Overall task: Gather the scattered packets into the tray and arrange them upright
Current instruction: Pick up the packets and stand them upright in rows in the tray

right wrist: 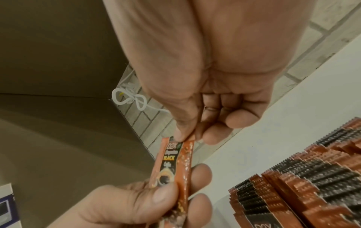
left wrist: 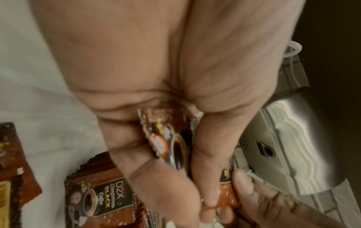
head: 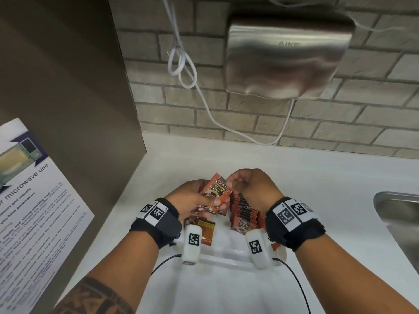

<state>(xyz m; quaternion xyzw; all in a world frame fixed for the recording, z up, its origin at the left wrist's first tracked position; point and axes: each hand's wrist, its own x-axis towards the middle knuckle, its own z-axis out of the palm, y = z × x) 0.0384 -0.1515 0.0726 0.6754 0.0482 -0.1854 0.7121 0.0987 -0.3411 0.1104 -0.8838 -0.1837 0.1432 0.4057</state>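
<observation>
Gripping a bunch of packets (head: 216,196) in left hand (head: 192,199), right hand (head: 247,186) pinching the top packet's edge, above tray (head: 226,252) near the desk's (head: 317,189) back-left corner, sink (head: 399,214) lying rightward.

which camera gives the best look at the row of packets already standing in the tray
The head view: it shows the whole row of standing packets front to back, beside the right hand. The right wrist view shows only their serrated top edges at close range. The left wrist view shows just the front packet's label, blurred.

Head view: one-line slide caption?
Both hands hold coffee packets above the tray; a row stands upright inside.
</observation>
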